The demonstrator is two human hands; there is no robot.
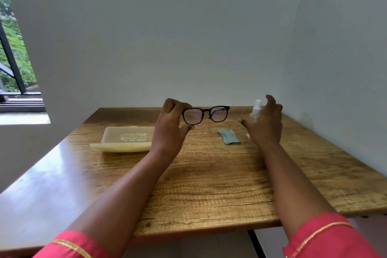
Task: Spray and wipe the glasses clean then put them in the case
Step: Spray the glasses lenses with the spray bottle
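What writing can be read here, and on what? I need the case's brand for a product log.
Case: several lines of pale print and a small logo on the lid, upside down to the camera and too blurred to read.
Spray bottle: no label can be made out.
Glasses, cloth: no writing visible.

the brown wood-grain surface [209, 184] sits in a white corner. on its far left lies an open translucent cream plastic case [123, 139]; right of centre, a small crumpled pale blue-green cloth [229, 136] lies flat.
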